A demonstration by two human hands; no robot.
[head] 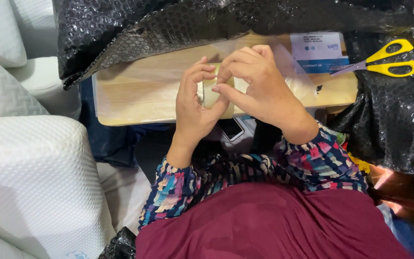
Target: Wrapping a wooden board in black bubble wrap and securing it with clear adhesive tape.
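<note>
While you look down at your lap, both your hands meet over one small thing at the board's near edge.

Left hand: your left hand [193, 103] curls around a pale yellowish roll of clear packing tape [212, 94], fingers bent over its left side, thumb along its lower edge.
Right hand: your right hand [257, 84] closes over the roll from the right and above, fingertips [226, 72] pinched at its top; how firmly it grips you cannot tell.
Tape roll: it sits between your palms, mostly hidden, just above the near edge of a flat light wooden board wrapped in clear plastic film [144, 91].
Board: it lies across in front of you, its far edge under a sheet of black bubble wrap [168, 24].
Label: a white and blue paper shipping label [318, 50] lies on the board's right end.
Scissors: a pair of yellow-handled scissors [384, 62] rests on the black wrap to your right, well apart from your hands, blades pointing at the label.
Phone: a dark smartphone [231, 128] shows just below your wrists.
Cushions: white textured foam pillows [29, 177] are stacked at your left.
Sleeves: multicoloured patterned sleeves [322, 160] cover your forearms.
</note>
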